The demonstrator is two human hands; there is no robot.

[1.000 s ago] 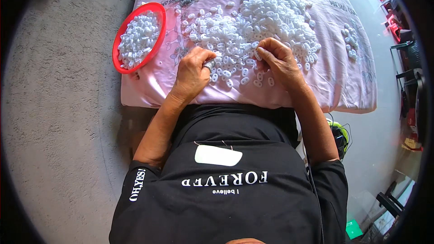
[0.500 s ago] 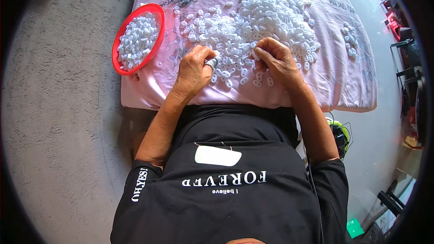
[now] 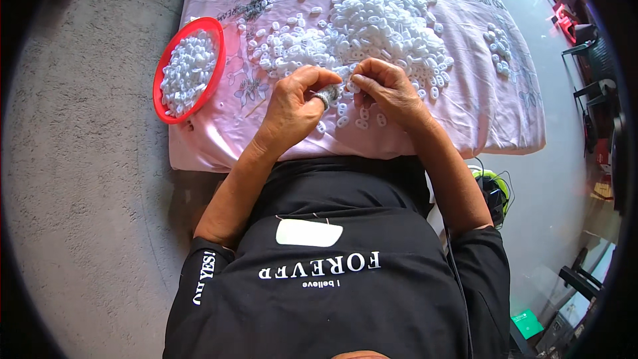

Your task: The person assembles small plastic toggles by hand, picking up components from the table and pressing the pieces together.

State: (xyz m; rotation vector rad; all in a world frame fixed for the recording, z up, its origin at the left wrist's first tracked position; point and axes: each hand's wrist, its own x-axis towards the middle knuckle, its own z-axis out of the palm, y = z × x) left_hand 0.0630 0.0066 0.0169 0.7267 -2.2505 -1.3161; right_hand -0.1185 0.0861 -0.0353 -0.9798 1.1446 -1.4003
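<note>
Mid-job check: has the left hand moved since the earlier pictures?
Yes. Against the red basin, the left hand has moved rightward, farther from the basin and closer to the right hand.

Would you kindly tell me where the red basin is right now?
In the head view, the red basin sits at the left edge of the pink cloth, left of both the heap of white pieces and the left hand.
</note>
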